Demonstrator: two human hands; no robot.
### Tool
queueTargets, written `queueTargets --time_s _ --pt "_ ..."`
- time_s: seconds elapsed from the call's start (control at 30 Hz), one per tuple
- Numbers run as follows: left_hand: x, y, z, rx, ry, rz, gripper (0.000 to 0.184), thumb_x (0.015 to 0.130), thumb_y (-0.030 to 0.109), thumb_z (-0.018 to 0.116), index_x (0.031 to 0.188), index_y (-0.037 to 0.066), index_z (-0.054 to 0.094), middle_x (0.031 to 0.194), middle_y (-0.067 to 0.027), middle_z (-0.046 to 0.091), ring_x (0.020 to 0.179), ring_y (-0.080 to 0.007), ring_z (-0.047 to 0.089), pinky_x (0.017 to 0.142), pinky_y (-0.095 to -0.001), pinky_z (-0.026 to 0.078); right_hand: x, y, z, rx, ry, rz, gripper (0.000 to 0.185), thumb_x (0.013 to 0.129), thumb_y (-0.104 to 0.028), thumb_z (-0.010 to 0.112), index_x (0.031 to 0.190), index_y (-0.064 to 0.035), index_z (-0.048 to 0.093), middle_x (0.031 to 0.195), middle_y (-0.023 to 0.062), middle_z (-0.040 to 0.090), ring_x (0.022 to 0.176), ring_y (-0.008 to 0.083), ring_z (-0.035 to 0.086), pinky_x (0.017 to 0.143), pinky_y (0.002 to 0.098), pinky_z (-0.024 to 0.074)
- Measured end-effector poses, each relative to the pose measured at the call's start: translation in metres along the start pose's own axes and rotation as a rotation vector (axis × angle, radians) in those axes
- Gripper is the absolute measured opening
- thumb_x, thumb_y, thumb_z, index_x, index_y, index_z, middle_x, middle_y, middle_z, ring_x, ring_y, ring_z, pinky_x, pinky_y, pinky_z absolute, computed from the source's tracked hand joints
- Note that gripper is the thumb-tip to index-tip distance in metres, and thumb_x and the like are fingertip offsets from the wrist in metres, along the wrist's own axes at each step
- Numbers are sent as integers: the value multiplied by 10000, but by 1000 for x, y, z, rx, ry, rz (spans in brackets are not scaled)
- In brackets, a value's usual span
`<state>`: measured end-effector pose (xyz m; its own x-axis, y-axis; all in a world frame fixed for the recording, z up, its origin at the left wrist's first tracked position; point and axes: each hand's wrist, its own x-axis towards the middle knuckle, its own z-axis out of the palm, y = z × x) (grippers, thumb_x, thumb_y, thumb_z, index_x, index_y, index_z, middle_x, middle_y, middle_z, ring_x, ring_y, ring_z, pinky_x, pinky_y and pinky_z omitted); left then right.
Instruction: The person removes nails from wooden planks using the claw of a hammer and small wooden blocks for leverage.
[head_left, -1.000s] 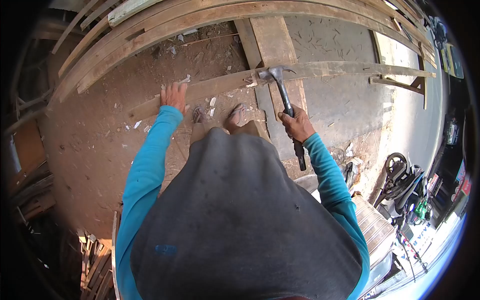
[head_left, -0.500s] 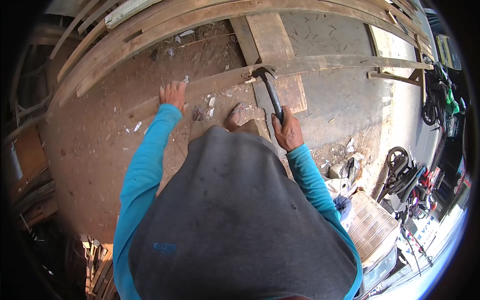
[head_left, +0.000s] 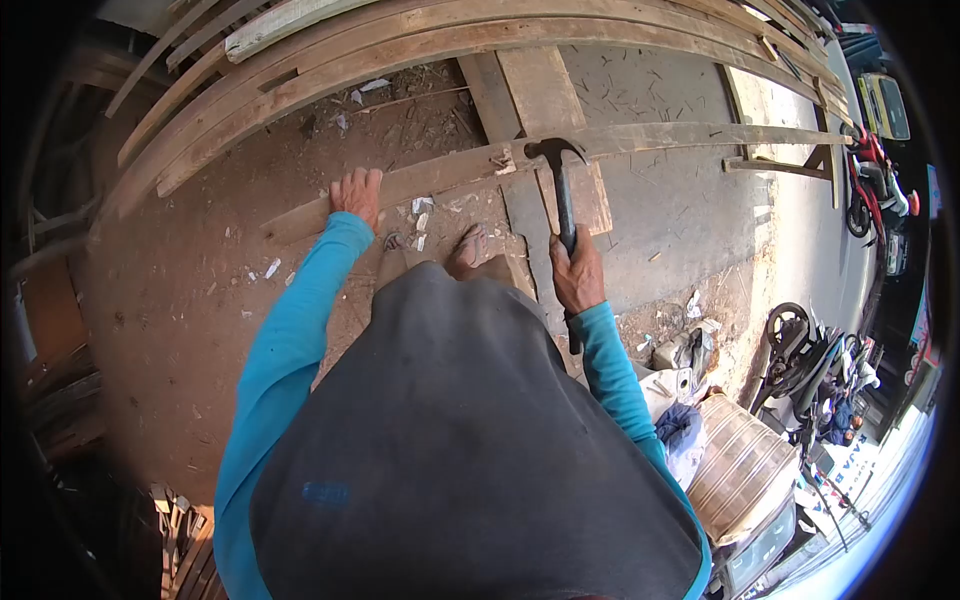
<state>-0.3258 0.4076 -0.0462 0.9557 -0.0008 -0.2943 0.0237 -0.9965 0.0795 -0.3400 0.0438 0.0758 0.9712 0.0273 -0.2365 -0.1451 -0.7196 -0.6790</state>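
Observation:
A long wooden beam [head_left: 440,173] runs across in front of me, with a splintered patch [head_left: 503,159] near its middle. My left hand [head_left: 357,196] is closed over the beam's left part, fingers across the top. My right hand [head_left: 580,272] grips a claw hammer [head_left: 565,195] by its dark handle. The hammer's head shows over the beam, just right of the splintered patch; whether it touches the wood I cannot tell. Under the beam lies a wide board [head_left: 545,90].
More long timbers [head_left: 420,45] lie stacked beyond the beam. My sandalled feet [head_left: 468,247] stand on dirt strewn with chips. Nails are scattered over a grey sheet [head_left: 670,200]. To the right are a ribbed drum [head_left: 745,460], a sack [head_left: 688,350] and motorbikes [head_left: 800,365].
The hammer's head has shifted right, away from the splintered patch, and its handle is more upright. My left hand stays on the beam.

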Motion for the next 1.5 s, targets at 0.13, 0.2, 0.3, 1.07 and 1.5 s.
queueTargets --time_s 0.13,0.2,0.3,1.07,1.5 --pt "-1 1 -3 -18 10 40 765 644 217 892 1273 143 462 1226 -134 510 1187 -347 504 962 -486 371 -8 -10 -10 27 65 40 280 944 -247 644 1004 -11 507 775 264 628 727 471 629 632 505 476" --pt "-1 -1 -2 -24 57 58 694 660 227 881 1214 145 472 1175 -119 530 1145 -332 527 910 -487 398 -6 -13 -12 7 83 51 320 937 -282 648 1020 -3 514 783 272 621 763 484 623 668 515 474" --pt "-2 -1 -2 -73 90 78 734 637 204 889 1233 137 467 1176 -124 533 1145 -337 525 925 -487 393 -20 -14 -4 63 54 160 407 918 -311 658 1120 31 570 922 306 653 889 464 653 782 485 501" --pt "30 74 -88 -91 200 0 850 734 287 829 1446 78 414 1473 -186 382 1371 -405 310 1126 -534 281 -168 174 -61 849 484 732 309 940 -171 569 1178 27 569 763 83 612 567 151 579 506 280 484" --pt "-14 390 53 -828 -575 450 396 969 46 479 1361 47 536 1139 -252 650 1035 -413 639 892 -443 516 -204 287 -215 1291 732 476 488 1029 -359 418 1365 -16 506 952 169 689 737 245 702 562 274 536"
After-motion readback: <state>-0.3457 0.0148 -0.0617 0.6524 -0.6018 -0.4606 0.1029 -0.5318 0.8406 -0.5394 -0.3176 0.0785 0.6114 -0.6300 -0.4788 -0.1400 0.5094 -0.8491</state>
